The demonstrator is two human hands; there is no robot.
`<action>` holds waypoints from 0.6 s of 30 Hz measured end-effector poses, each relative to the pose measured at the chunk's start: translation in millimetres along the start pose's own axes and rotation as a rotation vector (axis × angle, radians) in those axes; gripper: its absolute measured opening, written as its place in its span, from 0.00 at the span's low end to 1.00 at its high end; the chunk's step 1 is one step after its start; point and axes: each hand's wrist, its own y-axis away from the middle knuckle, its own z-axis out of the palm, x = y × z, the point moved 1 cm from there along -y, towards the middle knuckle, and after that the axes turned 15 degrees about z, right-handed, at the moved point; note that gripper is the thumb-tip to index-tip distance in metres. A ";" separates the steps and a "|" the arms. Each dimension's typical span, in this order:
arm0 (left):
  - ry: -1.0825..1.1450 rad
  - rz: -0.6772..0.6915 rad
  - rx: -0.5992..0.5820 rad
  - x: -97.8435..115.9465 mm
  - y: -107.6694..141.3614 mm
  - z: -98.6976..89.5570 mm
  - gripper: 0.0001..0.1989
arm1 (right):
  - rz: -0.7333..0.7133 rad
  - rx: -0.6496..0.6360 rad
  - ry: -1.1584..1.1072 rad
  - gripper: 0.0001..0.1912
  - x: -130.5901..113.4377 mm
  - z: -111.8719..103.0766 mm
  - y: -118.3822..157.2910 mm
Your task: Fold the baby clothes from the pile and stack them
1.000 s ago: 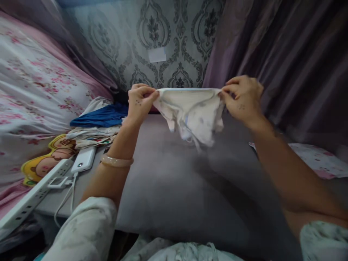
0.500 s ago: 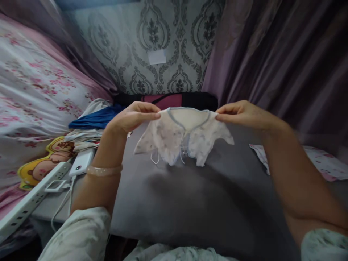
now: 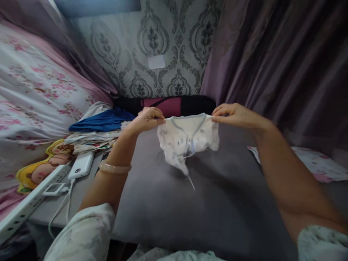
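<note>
head view: left hand point(image 3: 146, 119) and right hand point(image 3: 237, 115) pinch a limp, v-necked cloth garment point(image 3: 179, 139).

The tie-front baby top point(image 3: 177, 140) is cream, blue-edged, with greyish motifs; the wallpaper point(image 3: 174, 40) is grey damask, the right-hand curtain point(image 3: 272, 61) purple

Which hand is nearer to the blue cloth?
The left. The left hand is just right of the blue cloth, pinching one shoulder of the small shirt; the right hand is farther right, at the shirt's other shoulder.
</note>
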 end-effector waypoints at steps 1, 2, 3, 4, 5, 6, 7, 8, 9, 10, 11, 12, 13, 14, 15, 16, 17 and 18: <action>0.055 -0.001 0.019 0.0 -0.3 1.2 0.09 | -0.001 -0.082 -0.047 0.17 1.3 0.6 0.5; 0.118 0.004 0.028 0.6 -1.0 2.5 0.09 | 0.000 -0.164 -0.097 0.17 2.9 1.5 0.5; 0.169 0.009 0.030 1.5 -1.8 3.7 0.10 | 0.008 -0.205 -0.138 0.17 4.7 2.0 0.0; 0.196 0.008 0.033 2.6 -2.7 4.5 0.10 | 0.022 -0.177 -0.163 0.17 6.7 1.9 -0.9; 0.202 -0.002 0.035 3.6 -3.4 4.9 0.10 | 0.037 -0.113 -0.169 0.16 8.5 1.4 -1.8; 0.205 -0.013 0.035 4.5 -3.7 5.0 0.11 | 0.051 -0.066 -0.159 0.16 10.1 0.8 -2.5; 0.226 -0.019 0.027 5.0 -3.6 5.0 0.11 | 0.056 -0.060 -0.143 0.16 11.3 0.4 -2.8; 0.267 -0.015 0.022 5.0 -3.0 5.1 0.12 | 0.050 -0.095 -0.135 0.16 11.9 0.2 -2.7; 0.319 -0.004 0.026 4.3 -2.0 5.2 0.13 | 0.036 -0.154 -0.146 0.16 12.1 0.2 -2.3; 0.364 0.005 0.034 2.7 -1.0 5.6 0.13 | 0.025 -0.207 -0.162 0.16 11.8 0.2 -1.9; 0.379 0.000 0.041 0.5 0.0 6.3 0.13 | 0.024 -0.225 -0.173 0.17 11.2 0.1 -1.6; 0.358 -0.026 0.044 -2.2 0.7 7.4 0.13 | 0.033 -0.204 -0.172 0.17 10.3 0.0 -1.4; 0.314 -0.065 0.044 -4.8 1.3 8.6 0.13 | 0.046 -0.160 -0.160 0.17 9.0 -0.1 -1.3; 0.275 -0.106 0.039 -6.7 1.7 9.8 0.13 | 0.057 -0.127 -0.141 0.18 7.5 0.1 -1.0; 0.266 -0.130 0.032 -7.5 2.1 10.9 0.13 | 0.057 -0.129 -0.126 0.18 5.9 0.8 -0.4; 0.287 -0.134 0.036 -7.2 2.4 11.4 0.13 | 0.043 -0.157 -0.126 0.18 4.6 1.7 0.2; 0.329 -0.125 0.055 -6.0 2.6 11.4 0.13 | 0.022 -0.192 -0.147 0.18 3.9 2.8 0.5; 0.377 -0.115 0.080 -4.5 2.8 11.0 0.13 | 0.005 -0.212 -0.177 0.18 4.4 4.0 0.2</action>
